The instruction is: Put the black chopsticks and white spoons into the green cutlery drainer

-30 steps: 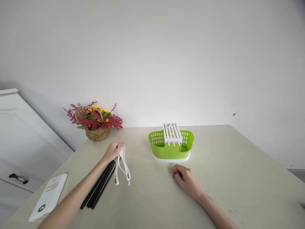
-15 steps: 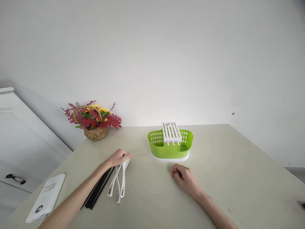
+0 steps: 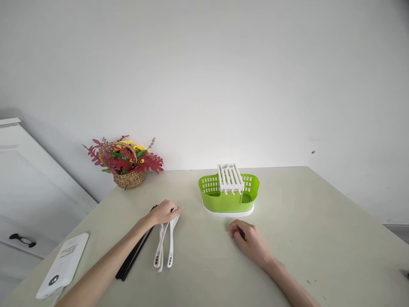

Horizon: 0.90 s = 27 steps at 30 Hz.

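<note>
My left hand (image 3: 164, 212) rests on the table with its fingers curled over the bowls of the white plastic spoons (image 3: 166, 247), whose handles point back toward me. Several black chopsticks (image 3: 134, 253) lie just left of the spoons, partly under my left forearm. My right hand (image 3: 247, 238) lies on the table in a loose fist, with nothing visible in it. It sits just in front of the green cutlery caddy (image 3: 228, 194), which has a white slotted insert on top and a white base tray.
A wicker basket of red and yellow artificial flowers (image 3: 126, 164) stands at the table's back left by the wall. A white flat pouch with a black label (image 3: 62, 264) lies at the front left edge. A white cabinet (image 3: 28, 192) stands left of the table.
My left hand has slid right and a little nearer, dragging the spoon bowls with it; the handles swung from splayed to nearly parallel. My right hand has not moved.
</note>
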Available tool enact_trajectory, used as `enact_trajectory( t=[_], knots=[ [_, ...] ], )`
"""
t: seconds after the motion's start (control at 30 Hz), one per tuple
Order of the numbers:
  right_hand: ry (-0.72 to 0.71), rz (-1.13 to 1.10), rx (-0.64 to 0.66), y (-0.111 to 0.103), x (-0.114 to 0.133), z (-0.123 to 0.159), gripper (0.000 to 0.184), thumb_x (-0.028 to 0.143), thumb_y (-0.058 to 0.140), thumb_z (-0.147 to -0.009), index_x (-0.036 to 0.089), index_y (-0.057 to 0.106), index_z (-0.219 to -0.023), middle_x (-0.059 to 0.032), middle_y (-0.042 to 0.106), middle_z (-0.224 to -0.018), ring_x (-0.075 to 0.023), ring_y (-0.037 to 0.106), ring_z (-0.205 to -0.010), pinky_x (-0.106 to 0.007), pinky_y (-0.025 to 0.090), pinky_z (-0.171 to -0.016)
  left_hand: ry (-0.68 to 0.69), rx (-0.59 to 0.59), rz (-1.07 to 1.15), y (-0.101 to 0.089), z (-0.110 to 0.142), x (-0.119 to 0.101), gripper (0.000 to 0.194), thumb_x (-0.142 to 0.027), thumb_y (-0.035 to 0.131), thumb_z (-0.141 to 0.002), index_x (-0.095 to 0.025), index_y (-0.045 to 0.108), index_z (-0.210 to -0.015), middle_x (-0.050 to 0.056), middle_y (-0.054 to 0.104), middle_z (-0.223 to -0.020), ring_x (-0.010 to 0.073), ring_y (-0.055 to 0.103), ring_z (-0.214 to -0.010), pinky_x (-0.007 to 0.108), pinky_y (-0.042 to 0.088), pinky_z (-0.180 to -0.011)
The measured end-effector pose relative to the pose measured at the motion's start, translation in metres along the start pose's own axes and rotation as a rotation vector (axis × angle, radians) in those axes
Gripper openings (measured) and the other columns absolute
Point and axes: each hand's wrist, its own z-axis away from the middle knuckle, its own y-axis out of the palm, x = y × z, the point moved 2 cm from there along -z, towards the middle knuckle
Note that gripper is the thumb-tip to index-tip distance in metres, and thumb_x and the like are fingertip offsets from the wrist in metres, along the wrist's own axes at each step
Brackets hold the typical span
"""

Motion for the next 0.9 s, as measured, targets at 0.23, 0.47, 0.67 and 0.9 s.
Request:
enact_trajectory(
  t=[0.23, 0.47, 0.67, 0.9],
  knots=[
    [-0.001, 0.007, -0.001, -0.001, 0.002, 0.0, 0.021, 0.017, 0.044, -0.084, 0.022, 0.064, -0.086, -0.0005, 0.071, -0.076, -0.0161, 0.057, -0.063, -0.027, 0.041, -0.062, 0.006, -0.041, -0.07, 0.006, 0.002, -0.013, 0.058, -0.052, 0.049, -0.094, -0.021, 0.047, -0.045, -0.009, 0.023, -0.047, 0.0111, 0.016, -0.049, 0.029, 0.013, -0.058],
    [-0.009, 0.004, 0.0, -0.001, 0.003, 0.0, 0.021, 0.018, 0.044, -0.085, 0.022, 0.064, -0.086, -0.001, 0.07, -0.076, -0.0167, 0.058, -0.064, -0.028, 0.042, -0.063, -0.001, -0.139, -0.122, 0.011, 0.006, -0.019, 0.058, -0.053, 0.049, -0.095, -0.022, 0.046, -0.046, -0.003, 0.037, -0.044, 0.0132, 0.026, -0.044, 0.031, 0.014, -0.059],
    [0.0, 0.001, 0.003, -0.001, 0.001, 0.001, 0.02, 0.017, 0.045, -0.086, 0.023, 0.064, -0.086, -0.0002, 0.071, -0.078, -0.0164, 0.058, -0.066, -0.027, 0.042, -0.064, -0.014, -0.226, -0.163, 0.016, 0.012, -0.017, 0.057, -0.051, 0.044, -0.099, -0.021, 0.048, -0.05, 0.0, 0.048, -0.053, 0.0149, 0.04, -0.052, 0.03, 0.016, -0.061],
    [-0.018, -0.001, -0.005, 0.0, 0.0, 0.001, 0.021, 0.017, 0.045, -0.086, 0.022, 0.065, -0.087, -0.0009, 0.071, -0.077, -0.0162, 0.057, -0.064, -0.027, 0.043, -0.063, 0.038, -0.265, -0.181, 0.022, 0.013, -0.017, 0.053, -0.046, 0.044, -0.1, -0.019, 0.051, -0.054, 0.001, 0.054, -0.065, 0.0138, 0.045, -0.057, 0.029, 0.023, -0.06]
  ],
)
